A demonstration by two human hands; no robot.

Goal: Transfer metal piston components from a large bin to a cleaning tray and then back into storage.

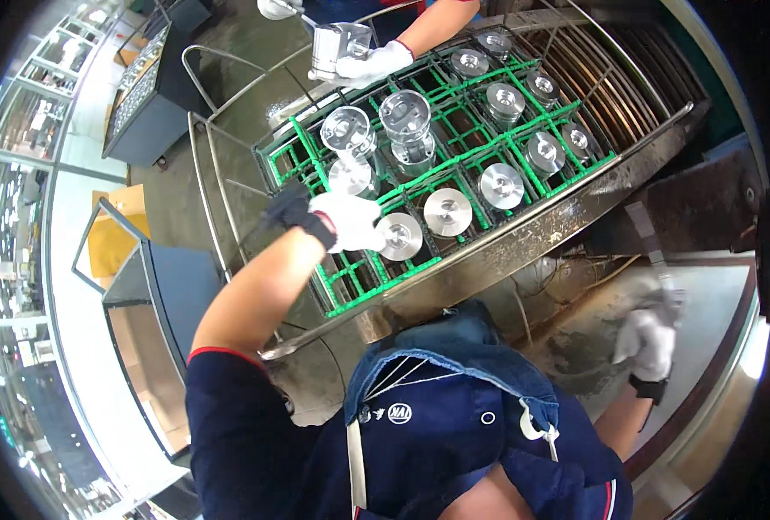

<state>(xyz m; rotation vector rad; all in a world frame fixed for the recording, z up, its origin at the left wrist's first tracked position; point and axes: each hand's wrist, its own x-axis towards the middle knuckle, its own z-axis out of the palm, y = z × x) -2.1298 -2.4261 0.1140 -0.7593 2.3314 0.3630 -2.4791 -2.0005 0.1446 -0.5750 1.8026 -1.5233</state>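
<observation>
Piston (401, 237): silver, in the green rack (376, 289), near row, left end;
Left hand (348, 220): at the piston's left edge; whether its fingers clamp, I can't tell;
Right hand (649, 342): off right, fingers closed round a blurred tool (649, 238);
Far side: a co-worker's gloved hand (375, 65) on a metal part (327, 49).

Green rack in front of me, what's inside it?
Silver pistons stand inside the green rack. The gloved left hand covers part of it; whatever lies directly beneath the pistons can't be seen.
</observation>
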